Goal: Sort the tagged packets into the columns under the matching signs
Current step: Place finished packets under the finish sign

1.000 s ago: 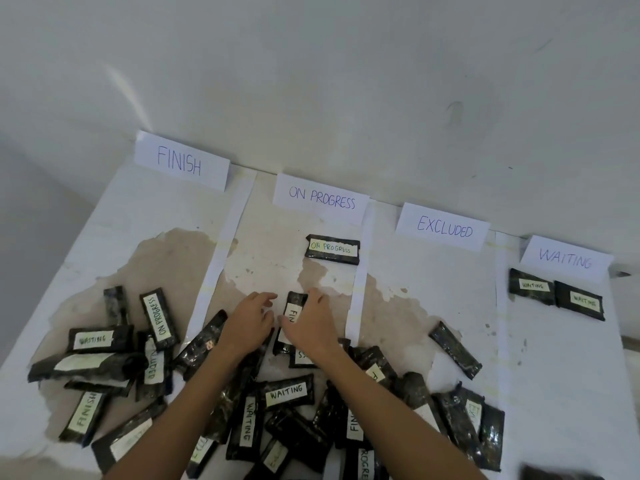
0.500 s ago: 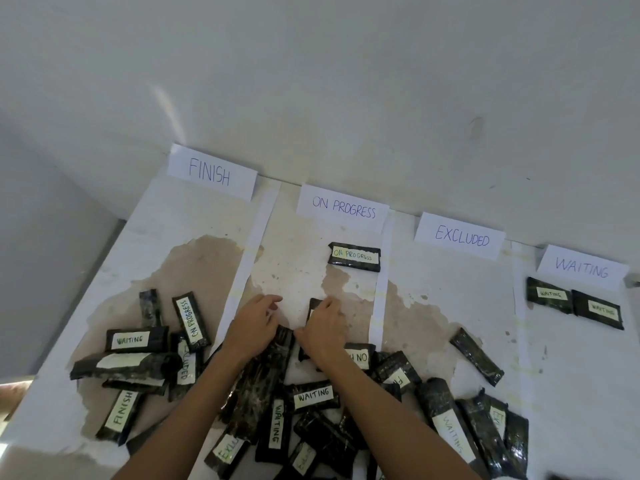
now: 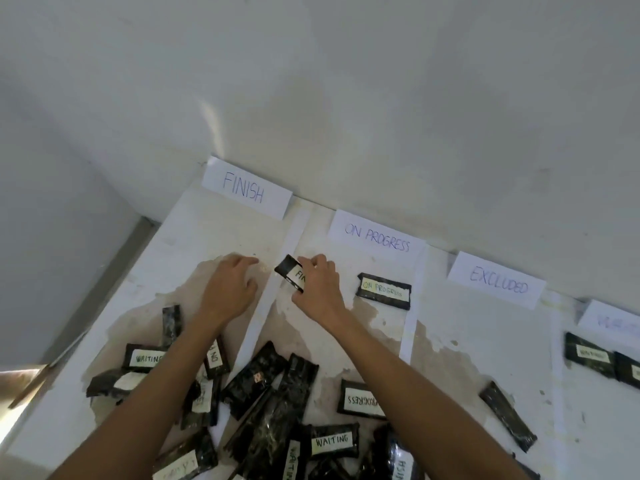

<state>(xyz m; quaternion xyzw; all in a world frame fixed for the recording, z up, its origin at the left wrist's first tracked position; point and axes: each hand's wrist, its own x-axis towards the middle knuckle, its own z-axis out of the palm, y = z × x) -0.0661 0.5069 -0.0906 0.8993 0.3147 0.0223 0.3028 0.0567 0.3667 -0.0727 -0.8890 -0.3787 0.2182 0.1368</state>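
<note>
My right hand grips a black packet whose white tag starts with "FIN", lifted over the paper strip between the FINISH and ON PROGRESS columns. My left hand hovers open, palm down, in the FINISH column just left of that packet. The FINISH sign, ON PROGRESS sign, EXCLUDED sign and a blurred WAITING sign stand against the wall. One packet tagged ON PROGRESS lies under its sign. Two tagged packets lie in the rightmost column.
A heap of several black packets covers the near part of the stained white table, some tags reading WAITING. One untagged-side packet lies in the EXCLUDED column. The table's left edge drops off beside the wall.
My right hand has lifted a "FIN" packet out of the heap and carried it up and left toward the FINISH column. My left hand moved up alongside. The camera view shifted left.
</note>
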